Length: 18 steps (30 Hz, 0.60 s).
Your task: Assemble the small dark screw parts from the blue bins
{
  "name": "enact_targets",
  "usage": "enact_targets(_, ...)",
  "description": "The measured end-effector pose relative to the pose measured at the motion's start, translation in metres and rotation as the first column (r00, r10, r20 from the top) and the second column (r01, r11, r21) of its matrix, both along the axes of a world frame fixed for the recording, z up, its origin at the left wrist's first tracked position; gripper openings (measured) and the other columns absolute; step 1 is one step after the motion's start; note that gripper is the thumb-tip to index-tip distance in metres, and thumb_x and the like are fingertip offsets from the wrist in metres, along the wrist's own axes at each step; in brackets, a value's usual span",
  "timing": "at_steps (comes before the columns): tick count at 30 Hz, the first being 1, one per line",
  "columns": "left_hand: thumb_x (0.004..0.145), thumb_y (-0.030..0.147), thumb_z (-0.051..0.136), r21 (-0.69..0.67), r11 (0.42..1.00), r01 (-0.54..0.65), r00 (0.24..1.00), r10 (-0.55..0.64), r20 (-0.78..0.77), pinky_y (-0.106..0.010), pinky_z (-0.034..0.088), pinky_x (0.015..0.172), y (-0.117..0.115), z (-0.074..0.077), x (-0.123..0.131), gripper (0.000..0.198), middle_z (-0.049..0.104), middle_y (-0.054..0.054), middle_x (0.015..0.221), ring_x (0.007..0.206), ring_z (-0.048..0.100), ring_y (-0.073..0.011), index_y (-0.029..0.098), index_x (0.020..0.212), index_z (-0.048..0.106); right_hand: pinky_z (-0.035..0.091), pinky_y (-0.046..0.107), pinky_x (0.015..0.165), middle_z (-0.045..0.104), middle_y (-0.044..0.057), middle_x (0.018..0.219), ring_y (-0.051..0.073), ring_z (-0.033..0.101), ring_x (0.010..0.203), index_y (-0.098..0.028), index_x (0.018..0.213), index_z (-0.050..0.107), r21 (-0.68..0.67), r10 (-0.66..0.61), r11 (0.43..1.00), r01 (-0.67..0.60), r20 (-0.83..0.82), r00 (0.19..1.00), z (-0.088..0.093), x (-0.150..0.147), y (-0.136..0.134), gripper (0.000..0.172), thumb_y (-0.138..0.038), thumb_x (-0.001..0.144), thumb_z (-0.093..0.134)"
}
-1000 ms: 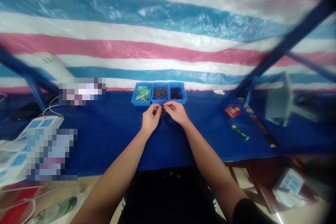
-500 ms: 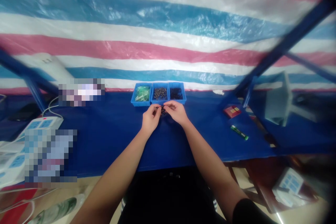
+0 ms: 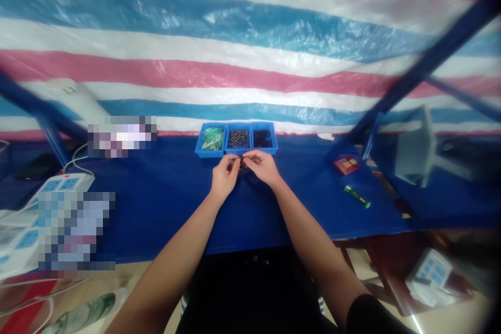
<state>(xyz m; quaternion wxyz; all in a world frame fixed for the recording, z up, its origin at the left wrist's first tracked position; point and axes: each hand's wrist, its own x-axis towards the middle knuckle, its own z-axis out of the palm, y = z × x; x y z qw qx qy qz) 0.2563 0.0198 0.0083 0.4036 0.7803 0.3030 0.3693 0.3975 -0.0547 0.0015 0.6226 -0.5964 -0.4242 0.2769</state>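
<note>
My left hand [image 3: 226, 176] and my right hand [image 3: 263, 167] meet fingertip to fingertip over the blue tabletop. Both are closed in a pinch, and whatever small piece sits between them is too tiny to name. Just below the fingertips lies a little heap of small dark and brassy parts [image 3: 243, 165], partly covered by the fingers. Right behind my hands stand three blue bins in a row: the left bin [image 3: 210, 154] holds green and clear pieces, the middle bin [image 3: 234, 152] small brass-and-dark parts, the right bin [image 3: 275, 141] black parts.
A dark red box [image 3: 346, 165] and a green tube [image 3: 357, 197] lie to the right. On the left are a white power strip [image 3: 74, 183] with cables and blurred-out items. Blue frame bars [image 3: 407, 75] slant at both sides, before a striped plastic sheet [image 3: 235, 73].
Hardly anything differs. My hands stay together at the same spot, with only a slight shift of the fingertips over the small parts.
</note>
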Motion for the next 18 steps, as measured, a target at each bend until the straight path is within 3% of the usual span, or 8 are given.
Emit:
enact_targets(8,0.093,0.041,0.049,0.019,1.000,0.006,1.000,-0.006,-0.012,-0.024,0.048,0.067,0.0016,0.0003,-0.0006,0.026,0.065,0.001,0.068,0.063,0.063,-0.0127,0.019,0.090,0.062,0.057,0.031,0.074,0.072,0.005,0.088,0.016,0.069,0.076,-0.019,0.096,0.069,0.035,0.041,0.999,-0.039,-0.049,0.998,0.0040,-0.0024,-0.0007,0.025,-0.036,0.077,0.068)
enact_targets(18,0.090,0.038,0.056,0.000,1.000,0.013,0.999,-0.013,0.035,-0.024,0.049,0.065,0.0006,-0.0006,0.0004,0.021,0.068,0.001,0.071,0.063,0.065,-0.0130,0.021,0.099,0.062,0.057,0.032,0.074,0.073,0.005,0.086,0.017,0.069,0.076,-0.020,0.094,0.070,0.047,0.015,0.999,-0.011,-0.090,0.996,0.0019,-0.0006,0.0005,0.025,-0.036,0.076,0.070)
